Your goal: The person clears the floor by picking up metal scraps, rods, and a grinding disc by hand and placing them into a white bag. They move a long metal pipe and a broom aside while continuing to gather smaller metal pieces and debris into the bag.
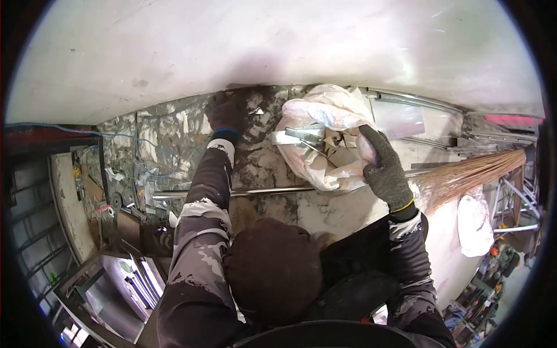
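A white plastic sack [299, 113] stands open on the dirty floor, with metal offcuts and scrap pieces [342, 148] inside it. My right hand [386, 171], in a grey knitted glove with a yellow cuff edge, grips the sack's right rim between thumb and fingers. At the upper left my left hand [224, 113], in a dark glove with a blue cuff edge, is down at the grimy floor close to the wall. Its fingers are too dark to make out. A small bright scrap [259, 111] lies just right of it.
A long metal tube [267, 191] crosses the floor below the sack. To the right are a straw broom [476, 174], metal pipes [418, 103] and another white bag [474, 226]. Debris and a blue cord [58, 126] are on the left.
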`<move>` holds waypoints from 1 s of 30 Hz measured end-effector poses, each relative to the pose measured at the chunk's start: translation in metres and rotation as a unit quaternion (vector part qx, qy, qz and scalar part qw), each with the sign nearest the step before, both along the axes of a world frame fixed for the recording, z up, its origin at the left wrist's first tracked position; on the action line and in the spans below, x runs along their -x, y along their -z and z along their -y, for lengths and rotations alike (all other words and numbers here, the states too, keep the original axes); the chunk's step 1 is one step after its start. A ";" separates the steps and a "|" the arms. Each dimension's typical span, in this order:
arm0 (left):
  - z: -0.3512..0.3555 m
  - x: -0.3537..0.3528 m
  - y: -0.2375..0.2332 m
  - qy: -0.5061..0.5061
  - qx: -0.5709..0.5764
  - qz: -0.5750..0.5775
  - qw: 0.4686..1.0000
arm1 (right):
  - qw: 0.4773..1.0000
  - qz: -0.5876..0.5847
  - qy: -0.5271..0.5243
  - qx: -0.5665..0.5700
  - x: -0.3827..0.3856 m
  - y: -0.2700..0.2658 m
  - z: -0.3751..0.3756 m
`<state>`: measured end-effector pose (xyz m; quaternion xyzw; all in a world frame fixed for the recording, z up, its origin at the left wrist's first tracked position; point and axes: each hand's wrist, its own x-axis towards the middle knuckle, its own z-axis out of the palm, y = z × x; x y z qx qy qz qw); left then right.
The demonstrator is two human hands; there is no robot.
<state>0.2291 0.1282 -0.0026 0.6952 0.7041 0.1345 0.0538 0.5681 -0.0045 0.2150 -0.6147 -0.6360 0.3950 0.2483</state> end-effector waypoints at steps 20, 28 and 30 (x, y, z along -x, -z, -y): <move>-0.002 -0.022 0.021 0.031 0.087 -0.077 0.993 | 1.000 0.007 -0.013 -0.020 -0.001 -0.005 0.002; 0.101 -0.006 0.034 -0.038 0.087 0.462 0.882 | 1.000 -0.019 0.000 0.005 0.004 0.006 -0.003; 0.119 -0.038 -0.022 0.101 0.142 0.387 0.906 | 1.000 -0.010 0.001 -0.015 0.006 0.006 -0.006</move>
